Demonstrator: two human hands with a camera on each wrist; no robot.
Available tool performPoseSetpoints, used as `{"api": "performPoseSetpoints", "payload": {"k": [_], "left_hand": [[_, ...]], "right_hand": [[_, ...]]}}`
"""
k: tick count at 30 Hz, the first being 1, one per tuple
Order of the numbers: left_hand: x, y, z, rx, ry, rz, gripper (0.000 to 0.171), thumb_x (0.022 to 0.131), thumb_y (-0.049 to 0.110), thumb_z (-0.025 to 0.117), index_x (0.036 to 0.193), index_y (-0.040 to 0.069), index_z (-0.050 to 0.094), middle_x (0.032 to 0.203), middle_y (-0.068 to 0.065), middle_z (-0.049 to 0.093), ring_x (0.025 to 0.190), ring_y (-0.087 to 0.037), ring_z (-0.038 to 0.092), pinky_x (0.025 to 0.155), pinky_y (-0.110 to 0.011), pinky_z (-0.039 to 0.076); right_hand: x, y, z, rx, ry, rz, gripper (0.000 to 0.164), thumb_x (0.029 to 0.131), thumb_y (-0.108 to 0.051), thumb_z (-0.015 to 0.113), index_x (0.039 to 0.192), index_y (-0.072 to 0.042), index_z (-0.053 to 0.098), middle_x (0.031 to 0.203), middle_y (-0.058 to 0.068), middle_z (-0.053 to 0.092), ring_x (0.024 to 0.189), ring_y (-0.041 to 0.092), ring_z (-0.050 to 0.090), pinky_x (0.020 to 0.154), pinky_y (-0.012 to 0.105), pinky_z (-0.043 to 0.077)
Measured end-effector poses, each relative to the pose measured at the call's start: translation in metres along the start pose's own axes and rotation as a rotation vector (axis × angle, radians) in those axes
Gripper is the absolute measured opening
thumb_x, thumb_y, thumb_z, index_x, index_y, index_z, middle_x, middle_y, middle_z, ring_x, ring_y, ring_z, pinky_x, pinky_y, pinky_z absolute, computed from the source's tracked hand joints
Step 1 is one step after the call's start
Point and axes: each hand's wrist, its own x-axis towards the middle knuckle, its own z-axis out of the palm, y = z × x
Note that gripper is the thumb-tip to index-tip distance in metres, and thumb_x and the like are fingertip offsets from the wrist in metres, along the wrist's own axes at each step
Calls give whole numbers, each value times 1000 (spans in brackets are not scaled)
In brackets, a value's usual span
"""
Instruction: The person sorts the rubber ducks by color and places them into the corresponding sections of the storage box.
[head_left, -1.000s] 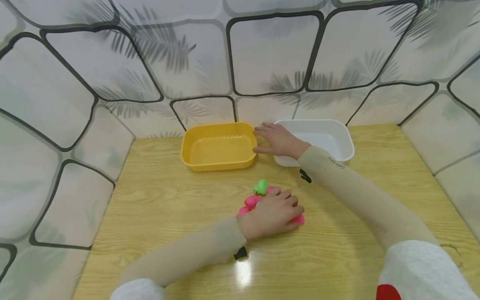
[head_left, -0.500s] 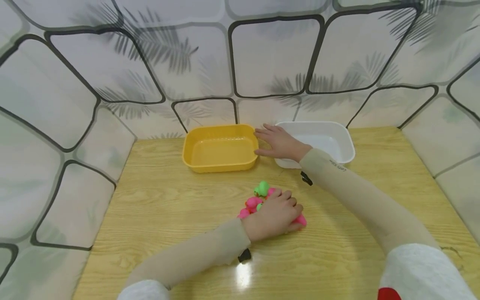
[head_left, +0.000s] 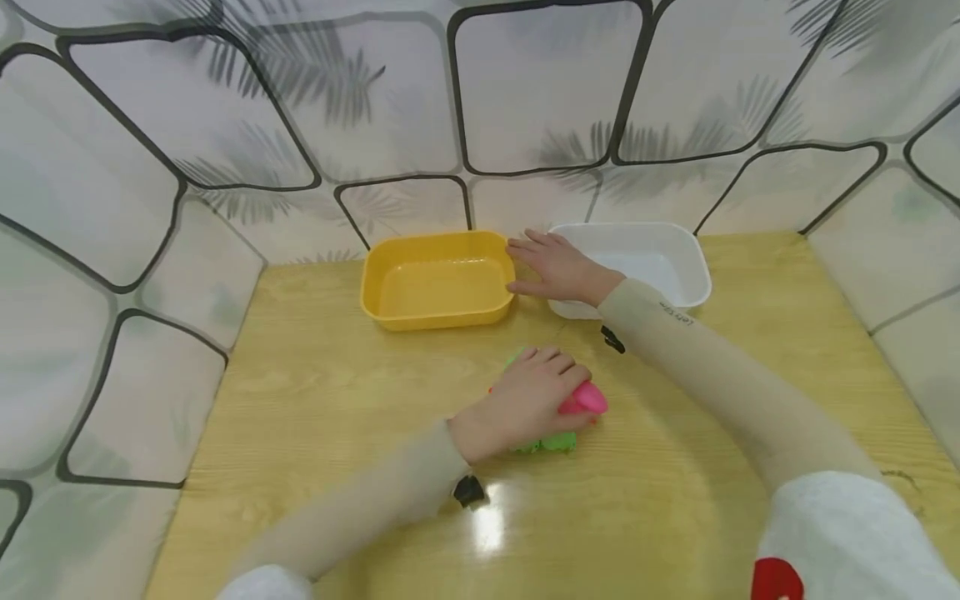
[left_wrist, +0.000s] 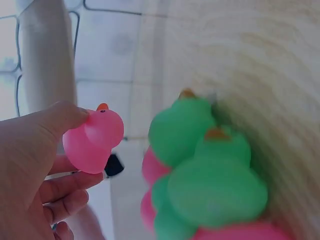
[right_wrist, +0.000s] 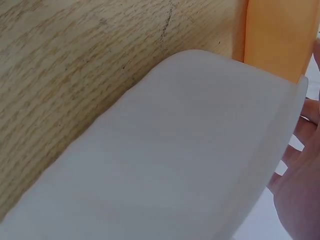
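A pink rubber duck is pinched between the thumb and fingers of my left hand. In the left wrist view that same duck is held off the table, apart from a cluster of green ducks and pink ducks. The head view shows only bits of green duck around my left hand, which hides most of the pile. My right hand, fingers extended, lies over the left end of the white tray, its fingertips at the right rim of the yellow tray.
Both trays stand side by side at the back of the wooden table, near the patterned backdrop. The inside of the yellow tray shows no ducks. Patterned panels also flank the table at left and right.
My left hand has taken a pink duck from the cluster and lifted it. Green ducks now show below that hand. My right hand stays at the trays; the head view has tilted slightly.
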Motion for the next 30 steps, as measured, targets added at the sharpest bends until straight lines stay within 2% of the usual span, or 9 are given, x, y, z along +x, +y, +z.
{"api": "performPoseSetpoints", "payload": {"k": [4,9,16,19,24,30], "left_hand": [[-4,-20,-14,-40,15,-58,50,97,51,70,132,15,67,127,-1,69,119,-22,57,102,-41,45],[-14,-49,-27,-87,71,-138,53,95,47,75,131,10,67,126,-6,69,118,-27,57,102,-46,45],[-25,-94,-40,-17,171,-244,52,93,45,77,129,8,69,123,-9,70,114,-29,59,95,-44,48],[-30,-115,-45,-27,201,-288,49,93,40,78,127,6,70,121,-11,70,111,-31,58,94,-46,48],[-37,-146,-53,-31,187,-373,49,93,37,78,126,2,69,120,-16,69,108,-36,58,93,-50,48],[-42,-181,-57,-51,182,-445,49,93,33,78,124,-3,68,120,-20,68,109,-39,57,100,-50,45]], "right_hand": [[0,1,-8,4,7,15,75,105,-47,57,160,-1,36,168,18,30,158,41,13,125,61,11],[0,0,-8,11,-5,15,76,105,-48,57,160,-1,36,168,18,30,158,42,13,125,61,11],[0,-5,-7,-14,-16,17,76,105,-49,57,160,-1,36,169,18,30,158,42,14,125,60,12],[1,-7,-9,-24,-19,13,76,105,-49,58,159,0,37,168,19,31,158,42,15,125,61,14],[0,-7,-9,-7,-25,20,76,105,-49,58,160,0,37,168,19,31,158,42,14,125,60,13],[-3,-6,-8,52,-20,26,77,105,-49,57,161,0,33,168,19,30,158,42,13,126,59,10]]}}
